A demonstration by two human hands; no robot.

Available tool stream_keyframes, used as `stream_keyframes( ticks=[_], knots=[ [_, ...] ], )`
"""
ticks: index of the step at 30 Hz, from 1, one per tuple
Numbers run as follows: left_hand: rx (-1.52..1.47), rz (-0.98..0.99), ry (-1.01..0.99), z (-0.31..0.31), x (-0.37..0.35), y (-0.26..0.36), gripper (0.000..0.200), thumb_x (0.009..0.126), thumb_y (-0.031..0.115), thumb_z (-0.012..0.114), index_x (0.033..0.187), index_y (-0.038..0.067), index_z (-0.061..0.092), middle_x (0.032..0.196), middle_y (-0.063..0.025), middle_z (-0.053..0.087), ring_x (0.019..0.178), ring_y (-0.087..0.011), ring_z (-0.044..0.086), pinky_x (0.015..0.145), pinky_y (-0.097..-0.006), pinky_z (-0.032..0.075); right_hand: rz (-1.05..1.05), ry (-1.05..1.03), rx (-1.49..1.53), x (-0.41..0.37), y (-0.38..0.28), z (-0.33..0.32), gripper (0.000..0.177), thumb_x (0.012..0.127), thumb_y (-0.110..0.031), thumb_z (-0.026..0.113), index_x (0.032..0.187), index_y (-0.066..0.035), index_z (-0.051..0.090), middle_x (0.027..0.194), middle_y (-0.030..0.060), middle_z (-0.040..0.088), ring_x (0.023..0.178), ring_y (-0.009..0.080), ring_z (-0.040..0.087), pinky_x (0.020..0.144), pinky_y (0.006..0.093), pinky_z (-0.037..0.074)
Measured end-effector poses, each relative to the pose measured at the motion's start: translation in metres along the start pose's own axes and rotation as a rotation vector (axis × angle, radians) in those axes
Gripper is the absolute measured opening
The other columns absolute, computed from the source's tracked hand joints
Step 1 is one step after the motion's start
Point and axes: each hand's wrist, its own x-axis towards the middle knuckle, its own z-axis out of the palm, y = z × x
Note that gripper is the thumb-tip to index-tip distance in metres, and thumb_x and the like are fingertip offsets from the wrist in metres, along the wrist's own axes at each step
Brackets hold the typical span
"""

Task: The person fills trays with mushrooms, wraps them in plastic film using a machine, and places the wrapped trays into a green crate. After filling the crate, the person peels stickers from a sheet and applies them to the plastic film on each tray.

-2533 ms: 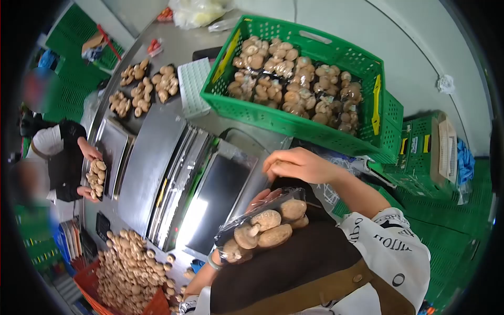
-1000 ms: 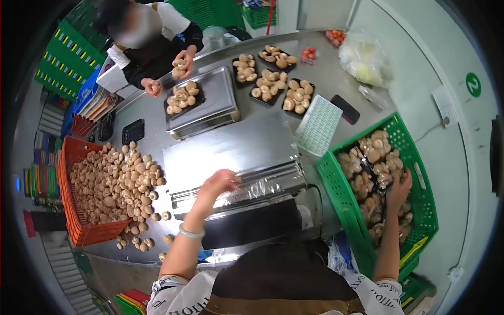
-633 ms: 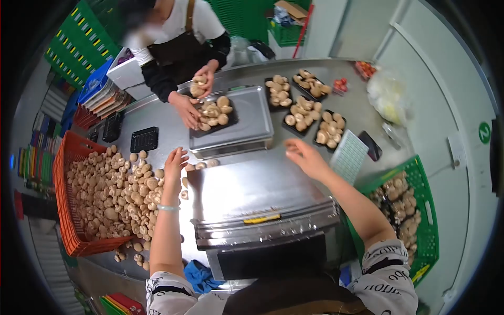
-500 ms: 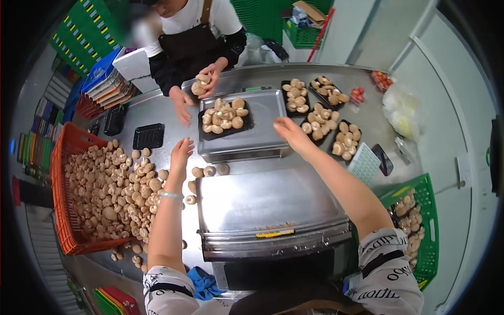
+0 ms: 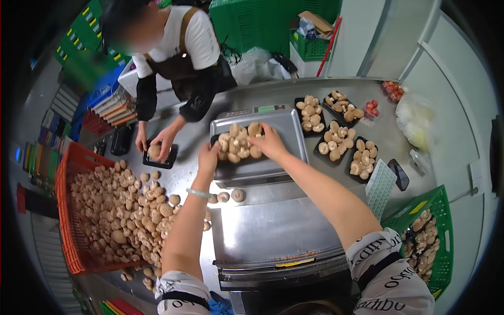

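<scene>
While mushrooms (image 5: 239, 142) fill it, both hands (image 5: 208, 157) flank the tray (image 5: 227, 164).

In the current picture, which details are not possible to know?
In the head view:
- Small green display: any digits are too small.
- Black plastic tray between left hand and right hand: floor hidden by brown mushrooms.
- Crumpled blue cloth: cut off by bottom edge.

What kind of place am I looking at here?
Probably a mushroom packing room: loose mushrooms heaped in and beside an orange crate, more mushrooms in a green crate, and a scale with mushrooms on it.
</scene>
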Motion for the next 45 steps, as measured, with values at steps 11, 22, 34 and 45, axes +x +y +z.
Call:
stream_keyframes(
  ticks=[11, 22, 34, 45],
  knots=[
    [0.02, -0.013, -0.032, 0.024, -0.251, 0.007, 0.048, 0.092, 0.027, 0.062, 0.129, -0.001, 0.049, 0.102, -0.0061, 0.054, 0.089, -0.0123, 0.05, 0.081, -0.0245, 0.042, 0.05, -0.032, -0.081, -0.245, -0.021, -0.117, 0.077, 0.083, -0.044, 0.069, 0.137, -0.001, 0.035, 0.13, 0.0234, 0.043, 0.123, 0.0372, 0.043, 0.102, 0.0427, 0.037],
    [0.44, 0.552, -0.072, 0.022, -0.329, 0.045, 0.074, 0.079, 0.02, 0.072, 0.139, -0.003, 0.034, 0.139, -0.024, 0.038, 0.129, -0.0392, 0.036, 0.108, -0.0435, 0.031, -0.2, 0.14, -0.295, -0.347, -0.028, -0.163, 0.067, 0.078, -0.028, 0.073, 0.131, -0.002, 0.042, 0.127, 0.0172, 0.047, 0.118, 0.0367, 0.043, 0.102, 0.0438, 0.036],
    [0.374, 0.841, -0.375, 0.052, -0.326, 0.07, 0.083, 0.053, 0.014, 0.086, 0.127, 0.005, 0.05, 0.124, -0.0119, 0.053, 0.115, -0.0329, 0.049, 0.099, -0.042, 0.042, -0.737, 0.194, -0.53, -0.33, -0.031, -0.15, 0.031, 0.073, -0.013, 0.067, 0.102, -0.006, 0.059, 0.102, 0.0061, 0.058, 0.099, 0.0252, 0.053, 0.086, 0.039, 0.044],
    [0.4, 0.892, -0.304, 0.027, -0.325, 0.076, 0.076, 0.06, 0.018, 0.085, 0.128, 0.007, 0.05, 0.124, -0.0121, 0.053, 0.118, -0.0305, 0.049, 0.099, -0.0419, 0.041, -0.592, -0.055, -0.325, -0.334, -0.04, -0.176, 0.018, 0.081, -0.02, 0.067, 0.088, -0.005, 0.061, 0.1, 0.0076, 0.059, 0.1, 0.0277, 0.053, 0.087, 0.0381, 0.044]
  ],
)
